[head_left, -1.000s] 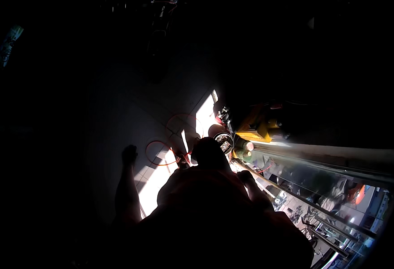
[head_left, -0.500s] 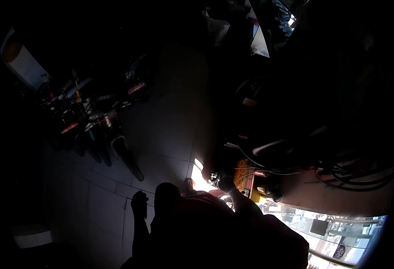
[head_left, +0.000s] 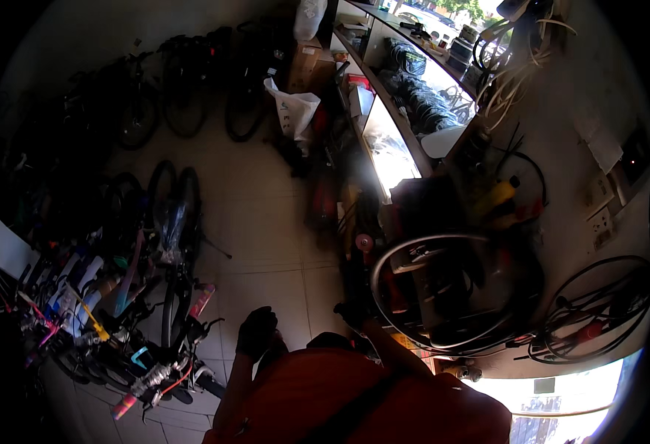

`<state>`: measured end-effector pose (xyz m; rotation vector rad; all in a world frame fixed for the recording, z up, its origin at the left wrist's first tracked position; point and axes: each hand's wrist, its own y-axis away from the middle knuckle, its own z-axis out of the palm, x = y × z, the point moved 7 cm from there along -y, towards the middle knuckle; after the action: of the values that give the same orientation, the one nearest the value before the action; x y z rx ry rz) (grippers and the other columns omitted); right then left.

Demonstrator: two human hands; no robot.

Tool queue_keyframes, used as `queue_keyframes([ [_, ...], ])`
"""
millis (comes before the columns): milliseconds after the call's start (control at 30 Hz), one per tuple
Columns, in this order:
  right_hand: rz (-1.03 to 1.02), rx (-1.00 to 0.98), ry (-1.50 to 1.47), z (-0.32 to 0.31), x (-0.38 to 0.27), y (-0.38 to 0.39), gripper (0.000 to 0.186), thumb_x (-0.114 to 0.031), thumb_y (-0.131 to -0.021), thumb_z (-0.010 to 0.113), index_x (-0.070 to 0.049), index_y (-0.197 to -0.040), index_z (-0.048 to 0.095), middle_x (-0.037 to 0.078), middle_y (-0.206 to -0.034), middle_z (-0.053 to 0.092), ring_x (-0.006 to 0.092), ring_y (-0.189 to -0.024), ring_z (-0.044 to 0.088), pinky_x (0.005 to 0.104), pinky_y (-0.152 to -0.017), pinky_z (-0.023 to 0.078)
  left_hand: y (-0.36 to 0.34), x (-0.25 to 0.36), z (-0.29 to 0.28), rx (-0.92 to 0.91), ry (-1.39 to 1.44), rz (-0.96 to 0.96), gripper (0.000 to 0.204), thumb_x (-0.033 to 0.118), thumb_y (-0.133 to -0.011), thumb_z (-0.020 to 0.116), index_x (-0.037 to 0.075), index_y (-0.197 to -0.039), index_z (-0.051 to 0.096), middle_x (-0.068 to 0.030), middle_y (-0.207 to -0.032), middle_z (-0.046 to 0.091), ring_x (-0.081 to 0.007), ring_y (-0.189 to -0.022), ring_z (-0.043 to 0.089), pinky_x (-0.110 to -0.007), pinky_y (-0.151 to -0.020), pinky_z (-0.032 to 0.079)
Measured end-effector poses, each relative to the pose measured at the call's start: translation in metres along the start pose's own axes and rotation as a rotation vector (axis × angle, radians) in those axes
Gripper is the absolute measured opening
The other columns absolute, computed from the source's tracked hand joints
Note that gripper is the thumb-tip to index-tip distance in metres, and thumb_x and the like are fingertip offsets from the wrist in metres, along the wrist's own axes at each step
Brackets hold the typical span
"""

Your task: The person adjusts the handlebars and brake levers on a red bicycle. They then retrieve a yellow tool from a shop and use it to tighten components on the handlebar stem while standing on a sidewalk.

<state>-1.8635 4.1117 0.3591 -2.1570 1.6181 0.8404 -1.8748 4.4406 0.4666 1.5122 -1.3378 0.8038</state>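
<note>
Left hand point(head_left: 257, 333) hangs near bicycles point(head_left: 149, 379), right hand point(head_left: 352, 316) near a grey hoop point(head_left: 375, 285) — too dark to tell either's fingers. Far off, a white bag point(head_left: 294, 106) bears small lettering.

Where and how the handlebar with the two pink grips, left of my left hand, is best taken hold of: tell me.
Best by its upper pink grip, I'd judge, coming from the right with the left hand. That grip looks straight and slim, its outer end juts free, and it lies nearer that hand than the lower pink grip.
</note>
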Motion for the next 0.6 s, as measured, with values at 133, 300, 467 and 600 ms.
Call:
queue_keyframes([
  [133,0.441,-0.047,-0.456,-0.021,0.05,-0.037,0.023,-0.015,-0.1,0.054,-0.009,-0.118,0.068,0.008,-0.09,0.068,0.0203,-0.071,0.064,0.0355,-0.062,0.052,-0.118,0.063,0.003,-0.201,0.017,0.127,0.042,0.03,-0.098,0.07,0.002,-0.129,0.065,-0.0144,-0.116,0.074,-0.0222,-0.106,0.071,-0.035,-0.093,0.056],
  [300,0.386,0.246,-0.58,-0.064,0.059,-0.101,0.023,-0.019,-0.102,0.056,-0.009,-0.119,0.069,-0.001,-0.083,0.058,0.0105,-0.066,0.053,0.0274,-0.059,0.043,-0.274,0.153,0.033,-0.245,0.035,0.313,0.039,0.023,-0.097,0.073,0.001,-0.128,0.065,-0.0126,-0.11,0.075,-0.0184,-0.101,0.071,-0.034,-0.091,0.056],
  [467,0.676,0.322,-1.244,-0.146,0.036,-0.2,0.028,-0.037,-0.101,0.063,-0.014,-0.111,0.075,-0.007,-0.066,0.052,0.0059,-0.05,0.044,0.0245,-0.044,0.033,-0.436,0.248,0.081,-0.3,0.15,0.418,0.04,0.019,-0.097,0.073,0.001,-0.13,0.064,-0.0103,-0.109,0.075,-0.0159,-0.098,0.07,-0.032,-0.089,0.057],
  [600,0.644,0.287,-1.194,-0.208,0.063,-0.289,0.032,-0.04,-0.102,0.063,-0.011,-0.11,0.076,-0.006,-0.074,0.056,0.0052,-0.061,0.049,0.0243,-0.053,0.039,-0.563,0.407,0.113,-0.363,0.115,0.655,0.04,0.023,-0.099,0.072,0.0,-0.129,0.063,-0.0089,-0.111,0.073,-0.0146,-0.102,0.068,-0.032,-0.092,0.055],
])
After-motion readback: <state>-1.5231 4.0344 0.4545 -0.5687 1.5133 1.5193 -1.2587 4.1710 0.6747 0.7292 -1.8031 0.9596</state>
